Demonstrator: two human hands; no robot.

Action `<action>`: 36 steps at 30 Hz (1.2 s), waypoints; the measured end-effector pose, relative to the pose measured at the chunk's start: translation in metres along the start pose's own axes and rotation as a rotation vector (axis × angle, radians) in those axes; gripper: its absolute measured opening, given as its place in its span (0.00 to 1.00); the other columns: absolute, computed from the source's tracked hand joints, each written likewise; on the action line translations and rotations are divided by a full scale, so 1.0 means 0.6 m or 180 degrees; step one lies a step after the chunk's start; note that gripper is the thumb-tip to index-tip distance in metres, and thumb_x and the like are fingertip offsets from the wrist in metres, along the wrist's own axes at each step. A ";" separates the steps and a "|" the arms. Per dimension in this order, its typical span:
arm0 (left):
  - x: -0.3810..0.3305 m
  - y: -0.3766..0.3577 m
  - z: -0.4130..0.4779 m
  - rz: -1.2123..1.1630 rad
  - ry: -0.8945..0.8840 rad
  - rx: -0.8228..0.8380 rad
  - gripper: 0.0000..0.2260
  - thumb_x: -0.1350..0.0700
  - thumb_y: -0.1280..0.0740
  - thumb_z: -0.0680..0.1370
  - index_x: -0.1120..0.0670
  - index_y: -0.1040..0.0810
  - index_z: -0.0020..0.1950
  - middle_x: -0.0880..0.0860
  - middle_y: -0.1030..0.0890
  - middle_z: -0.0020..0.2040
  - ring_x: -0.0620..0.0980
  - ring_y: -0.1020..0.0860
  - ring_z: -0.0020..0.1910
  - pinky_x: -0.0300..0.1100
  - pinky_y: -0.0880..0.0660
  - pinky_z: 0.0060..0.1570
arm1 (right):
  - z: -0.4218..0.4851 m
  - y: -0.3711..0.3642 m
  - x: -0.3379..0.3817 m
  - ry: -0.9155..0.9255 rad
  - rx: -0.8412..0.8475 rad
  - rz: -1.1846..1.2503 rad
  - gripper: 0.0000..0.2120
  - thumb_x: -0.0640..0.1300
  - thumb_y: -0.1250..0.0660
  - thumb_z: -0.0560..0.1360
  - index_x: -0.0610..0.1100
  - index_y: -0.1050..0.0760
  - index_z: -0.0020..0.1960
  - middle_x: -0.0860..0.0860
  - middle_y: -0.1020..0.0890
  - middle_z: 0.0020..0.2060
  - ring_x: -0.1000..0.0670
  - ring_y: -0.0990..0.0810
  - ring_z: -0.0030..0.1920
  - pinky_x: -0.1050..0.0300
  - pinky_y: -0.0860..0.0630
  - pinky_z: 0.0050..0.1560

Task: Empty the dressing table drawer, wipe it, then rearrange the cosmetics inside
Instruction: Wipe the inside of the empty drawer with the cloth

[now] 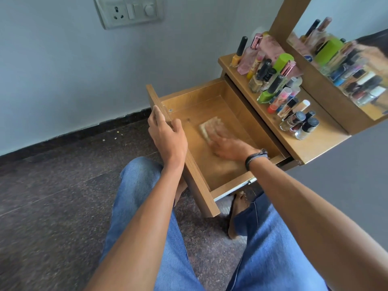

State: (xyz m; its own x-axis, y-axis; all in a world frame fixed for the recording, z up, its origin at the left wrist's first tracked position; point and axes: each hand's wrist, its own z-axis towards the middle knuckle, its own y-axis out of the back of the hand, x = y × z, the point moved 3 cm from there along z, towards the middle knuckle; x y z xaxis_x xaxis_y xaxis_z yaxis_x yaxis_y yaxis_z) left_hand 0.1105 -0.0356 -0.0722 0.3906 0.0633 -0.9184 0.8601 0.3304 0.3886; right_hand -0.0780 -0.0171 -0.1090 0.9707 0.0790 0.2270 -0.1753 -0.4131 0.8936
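Grips the top edge of the drawer (210, 171) front with the left hand (168, 135), fingers curled over the outer face and thumb on the inner side, most likely to stop any sliding or rocking under the wiping. Presses the cloth (211, 127) onto the drawer floor with the right hand (228, 146), fingers stretched flat on top instead of closed round it, probably to spread pressure across the whole pad. Looks blurred there, so judged mid-stroke.

Shows nothing else inside, only cloth and hand on bare wood. Has the cosmetics (273, 87) parked upright in a crowded row on the table (315, 145), just beside the mirror (346, 66): out of the way of the wiping, yet near for putting back.

Reads the drawer as pulled well out of the table, open side up, front facing away from the table toward the left of the view. Takes the long axis as running along the front panel, parallel to the table edge, from the wall end to the end by the knees. Places the cloth near the middle of the floor, its own long side too smeared to call.

Judges emptying done, wiping under way, rearranging not yet begun.
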 end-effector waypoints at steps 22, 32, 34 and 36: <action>0.000 -0.002 -0.004 -0.0002 0.0005 -0.0027 0.28 0.60 0.40 0.81 0.59 0.42 0.81 0.55 0.37 0.78 0.52 0.34 0.70 0.35 0.34 0.60 | -0.045 -0.051 0.089 0.0398 0.0688 -0.0295 0.31 0.39 0.50 0.85 0.43 0.59 0.83 0.43 0.63 0.82 0.42 0.70 0.80 0.44 0.65 0.81; 0.001 -0.002 -0.001 0.0002 -0.0047 -0.0031 0.28 0.61 0.40 0.81 0.60 0.41 0.81 0.55 0.35 0.77 0.52 0.32 0.69 0.36 0.34 0.61 | -0.064 0.020 -0.050 -0.0571 0.0675 -0.0309 0.31 0.31 0.56 0.82 0.35 0.66 0.81 0.32 0.58 0.80 0.27 0.59 0.79 0.34 0.55 0.80; 0.001 -0.002 -0.001 0.0002 -0.0060 -0.0035 0.28 0.61 0.40 0.81 0.60 0.41 0.81 0.56 0.36 0.77 0.52 0.31 0.69 0.38 0.32 0.62 | -0.059 0.013 -0.069 -0.0602 0.0659 -0.0401 0.31 0.28 0.57 0.81 0.32 0.67 0.80 0.33 0.63 0.80 0.28 0.64 0.78 0.35 0.58 0.80; 0.001 -0.002 0.000 -0.0001 -0.0040 -0.0018 0.28 0.61 0.40 0.81 0.60 0.41 0.81 0.56 0.36 0.77 0.53 0.30 0.68 0.38 0.32 0.62 | -0.058 0.013 -0.070 -0.0734 0.0560 -0.0250 0.33 0.33 0.52 0.83 0.39 0.66 0.82 0.37 0.66 0.80 0.36 0.66 0.80 0.41 0.60 0.81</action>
State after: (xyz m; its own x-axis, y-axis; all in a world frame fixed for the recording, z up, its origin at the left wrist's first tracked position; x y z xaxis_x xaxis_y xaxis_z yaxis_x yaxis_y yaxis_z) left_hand 0.1096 -0.0360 -0.0731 0.3946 0.0513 -0.9174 0.8583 0.3358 0.3880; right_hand -0.1260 0.0080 -0.0979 0.9954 -0.0829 0.0481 -0.0867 -0.5663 0.8196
